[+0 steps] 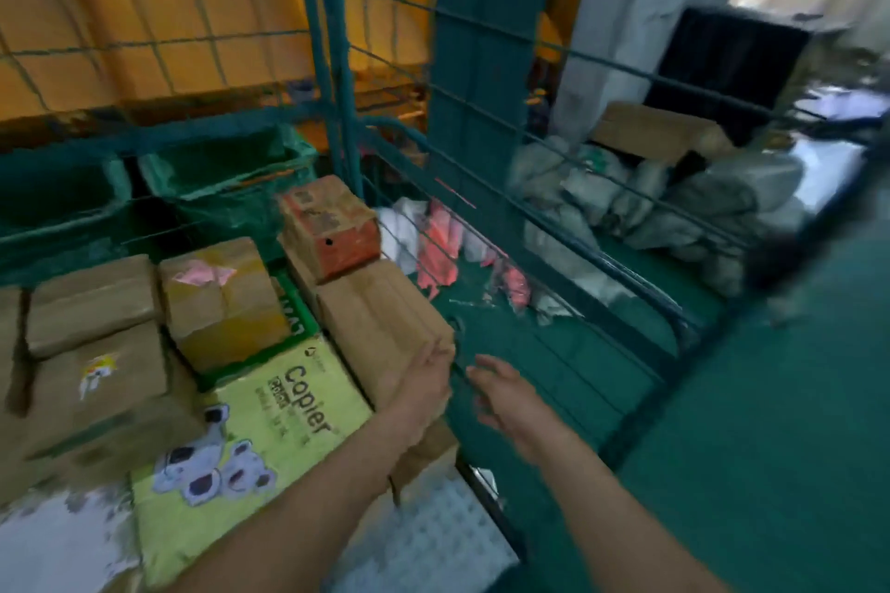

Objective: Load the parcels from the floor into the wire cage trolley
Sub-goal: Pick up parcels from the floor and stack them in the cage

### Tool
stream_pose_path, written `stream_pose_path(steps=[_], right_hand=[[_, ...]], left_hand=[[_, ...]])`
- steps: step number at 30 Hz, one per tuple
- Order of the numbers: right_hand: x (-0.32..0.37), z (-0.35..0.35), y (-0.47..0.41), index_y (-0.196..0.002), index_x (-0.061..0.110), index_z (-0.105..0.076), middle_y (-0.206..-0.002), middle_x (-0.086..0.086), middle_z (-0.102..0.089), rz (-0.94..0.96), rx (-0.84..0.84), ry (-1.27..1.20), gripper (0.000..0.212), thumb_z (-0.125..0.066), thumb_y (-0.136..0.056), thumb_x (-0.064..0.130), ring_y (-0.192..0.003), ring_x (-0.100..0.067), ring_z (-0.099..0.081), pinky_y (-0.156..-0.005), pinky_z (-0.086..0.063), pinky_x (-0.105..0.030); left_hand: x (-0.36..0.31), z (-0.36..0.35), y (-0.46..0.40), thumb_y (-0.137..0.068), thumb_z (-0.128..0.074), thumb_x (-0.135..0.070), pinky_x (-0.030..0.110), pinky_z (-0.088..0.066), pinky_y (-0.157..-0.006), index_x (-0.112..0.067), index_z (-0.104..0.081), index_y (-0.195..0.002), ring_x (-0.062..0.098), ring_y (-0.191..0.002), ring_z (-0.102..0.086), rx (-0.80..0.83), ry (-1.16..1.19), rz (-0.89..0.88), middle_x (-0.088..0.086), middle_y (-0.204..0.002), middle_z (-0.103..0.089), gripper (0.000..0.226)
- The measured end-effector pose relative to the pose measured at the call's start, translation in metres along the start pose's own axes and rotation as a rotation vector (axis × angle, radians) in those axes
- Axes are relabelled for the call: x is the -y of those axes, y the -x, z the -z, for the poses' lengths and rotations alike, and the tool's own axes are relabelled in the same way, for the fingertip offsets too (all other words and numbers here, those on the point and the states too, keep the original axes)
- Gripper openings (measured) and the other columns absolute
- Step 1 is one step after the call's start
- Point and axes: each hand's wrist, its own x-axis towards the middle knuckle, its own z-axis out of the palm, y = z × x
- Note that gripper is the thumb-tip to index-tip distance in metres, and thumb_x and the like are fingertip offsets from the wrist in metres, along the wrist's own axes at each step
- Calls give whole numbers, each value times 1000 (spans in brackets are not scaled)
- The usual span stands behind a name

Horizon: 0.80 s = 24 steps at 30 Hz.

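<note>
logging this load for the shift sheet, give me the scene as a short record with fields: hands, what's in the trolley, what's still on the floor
left hand: left hand rests on the near end of the long brown box, fingers fairly straight
right hand: right hand open, holds nothing, beside the trolley's edge
in trolley: brown box, orange-sided box on top of it, yellow copier-paper box, taped cartons
on floor: grey bagged parcels beyond the wire side
image: blurred

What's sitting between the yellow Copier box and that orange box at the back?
In the head view, a long brown cardboard box lies between the Copier box and the orange box; the orange one rests on its far end.
</note>
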Motion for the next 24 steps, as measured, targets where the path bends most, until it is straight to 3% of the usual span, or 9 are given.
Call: stream_pose_path(steps=[2,4,6,8,11,15,18,20,24], right_hand=[[-29,28,44,-138,23,-53,-91,-1,-59,8,-60,-63,36,-57,-103,28,-74,-13,-52,-79,-51,-30],[-63,56,93,-133,23,-55,-90,-2,-56,0,-139,-130,30,-55,-104,26,-73,-12,-49,-73,-48,-28],[-103,81,139,-131,23,-57,-90,0,-58,-8,-235,-202,28,-55,-103,24,-75,-13,-51,-71,-46,-28],[-143,102,184,-128,25,-59,-101,2,-64,-24,-323,-266,26,-54,-103,26,-87,-16,-58,-81,-50,-31],[-204,136,256,-127,25,-58,-119,1,-64,-52,-474,-375,25,-53,-103,29,-108,-21,-61,-96,-52,-39],[-277,168,349,-124,25,-57,-125,-2,-62,-77,-687,-569,21,-51,-105,31,-112,-23,-60,-88,-51,-37],[-328,180,410,-115,28,-58,-123,-2,-63,-75,-842,-702,13,-51,-105,33,-105,-19,-61,-97,-49,-39],[-363,180,449,-120,26,-56,-122,-1,-62,-82,-953,-811,17,-50,-106,34,-104,-18,-61,-96,-49,-38],[-415,162,507,-123,24,-56,-121,-1,-62,-117,-1144,-1008,21,-52,-105,35,-106,-21,-60,-91,-50,-36]], left_hand=[[13,-31,34,-109,-47,-29,39,-43,-104,-16,-38,-155,18,-117,-47,62,18,-14,-4,-124,-50,48],[37,-73,76,-108,-49,-35,33,-46,-94,-27,-38,-153,16,-111,-52,170,-4,-4,-8,-114,-54,47],[68,-109,116,-106,-51,-37,30,-48,-89,-31,-41,-151,16,-113,-55,249,-29,4,-7,-124,-57,46],[92,-141,153,-105,-53,-40,31,-49,-90,-31,-41,-152,19,-124,-55,335,-73,17,-5,-141,-55,49],[135,-195,214,-106,-51,-38,35,-49,-96,-29,-41,-152,17,-111,-56,485,-198,27,-12,-114,-58,48],[184,-259,283,-107,-46,-41,38,-46,-107,-29,-33,-157,16,-118,-52,730,-413,54,-12,-132,-50,53],[214,-303,330,-107,-45,-38,35,-47,-101,-28,-35,-155,13,-98,-52,882,-537,56,-15,-103,-52,50],[236,-330,369,-108,-45,-37,33,-47,-96,-26,-35,-156,12,-91,-49,995,-644,35,-16,-94,-47,50],[273,-361,428,-108,-45,-41,36,-48,-105,-26,-31,-159,16,-116,-51,1209,-822,27,-10,-135,-50,55]])
